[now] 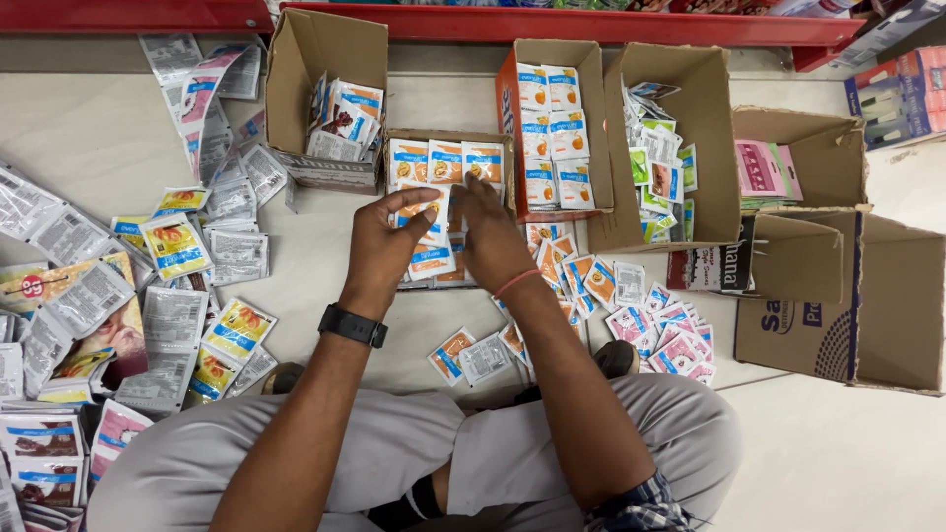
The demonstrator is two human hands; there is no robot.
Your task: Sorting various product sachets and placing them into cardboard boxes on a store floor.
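Orange-and-white sachets [432,258] are the business of the moment, and both hands are right on them. The person sits cross-legged on the pale floor [808,463], leaning over a small open carton [443,134] where a neat row of the same orange sachets stands on edge.

The left hand [389,241], with a black watch [352,325] on its wrist, is curled around a bunch of sachets, thumb pinching the top one. The right hand [490,236], with a pink band [514,284] at its wrist, has its fingers spread narrowly and their tips on the sachets in the carton; whether it grips one cannot be told.

It looks like a sorting step: like packets squared up and filed into their own box. The held bunch sits just in front of the standing row, touching it or nearly so.

Around them is a tall box with dark-fruit packets [340,118], an orange-sided box [506,108] stacked with similar sachets, a big carton of green mixed ones [655,163], and pink sachets [675,340] loose on the floor. Yellow packets [175,244] lie scattered far left.

Judging from this, the next move calls for edges lined up and faces all one way, slipped in without knocking over the standing row.
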